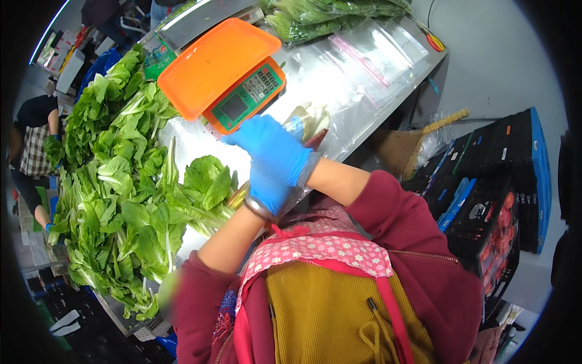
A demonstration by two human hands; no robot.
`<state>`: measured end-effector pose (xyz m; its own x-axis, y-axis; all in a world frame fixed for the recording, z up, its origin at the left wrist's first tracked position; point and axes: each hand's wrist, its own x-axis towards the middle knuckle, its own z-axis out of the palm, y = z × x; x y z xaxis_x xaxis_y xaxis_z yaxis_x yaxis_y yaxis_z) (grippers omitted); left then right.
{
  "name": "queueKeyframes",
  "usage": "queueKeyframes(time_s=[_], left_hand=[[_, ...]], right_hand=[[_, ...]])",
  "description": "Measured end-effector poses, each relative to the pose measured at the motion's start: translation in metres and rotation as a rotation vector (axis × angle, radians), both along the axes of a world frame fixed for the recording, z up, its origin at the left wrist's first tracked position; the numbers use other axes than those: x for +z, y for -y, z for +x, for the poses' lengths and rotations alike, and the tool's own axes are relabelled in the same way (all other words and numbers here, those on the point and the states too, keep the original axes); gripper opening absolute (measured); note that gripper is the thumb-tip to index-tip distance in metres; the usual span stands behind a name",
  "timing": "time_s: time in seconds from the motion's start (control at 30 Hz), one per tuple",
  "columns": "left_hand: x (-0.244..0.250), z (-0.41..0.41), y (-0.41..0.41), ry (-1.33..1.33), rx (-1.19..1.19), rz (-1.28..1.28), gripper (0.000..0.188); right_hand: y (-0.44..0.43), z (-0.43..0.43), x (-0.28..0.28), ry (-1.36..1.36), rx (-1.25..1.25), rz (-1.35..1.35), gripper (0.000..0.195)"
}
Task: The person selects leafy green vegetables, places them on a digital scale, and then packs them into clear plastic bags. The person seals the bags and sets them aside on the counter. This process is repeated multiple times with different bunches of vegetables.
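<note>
Both hands wear blue gloves and overlap in front of my apron (318,252). My right hand (268,139) lies across the upper part of my left hand (269,184), close to the front of the orange digital scale (227,70); it is blurred. The fingers of my left hand are hidden beneath the right. Leafy greens (207,186) lie just left of my left wrist, their stem ends towards it. Just beyond my right hand are pale stalk ends (318,119) with clear plastic around them. Whether either hand grips something is not visible.
A large heap of leafy greens (132,200) covers the table's left side. Clear plastic bags (363,59) and bagged greens (327,20) lie beyond. Scissors (435,42) rest at the table corner. Black crates (491,150) and a broom (409,145) stand right. Another person (36,136) works at far left.
</note>
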<state>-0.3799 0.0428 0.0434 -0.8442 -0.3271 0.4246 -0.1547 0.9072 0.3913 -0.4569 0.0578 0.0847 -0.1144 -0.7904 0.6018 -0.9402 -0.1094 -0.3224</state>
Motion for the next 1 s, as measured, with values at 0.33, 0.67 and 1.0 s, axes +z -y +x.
queueKeyframes(time_s=[0.33,0.67,1.0], left_hand=[[-0.004,-0.016,0.036,0.017,0.061,0.585,0.064],[-0.011,-0.066,0.022,0.286,0.147,-0.002,0.078],[-0.051,-0.066,0.028,0.184,0.061,0.004,0.058]], right_hand=[[-0.085,-0.004,-0.014,0.302,-0.22,0.026,0.092],[-0.095,-0.032,-0.024,0.388,-0.215,0.1,0.091],[-0.032,-0.058,-0.071,0.08,-0.104,-0.065,0.03]])
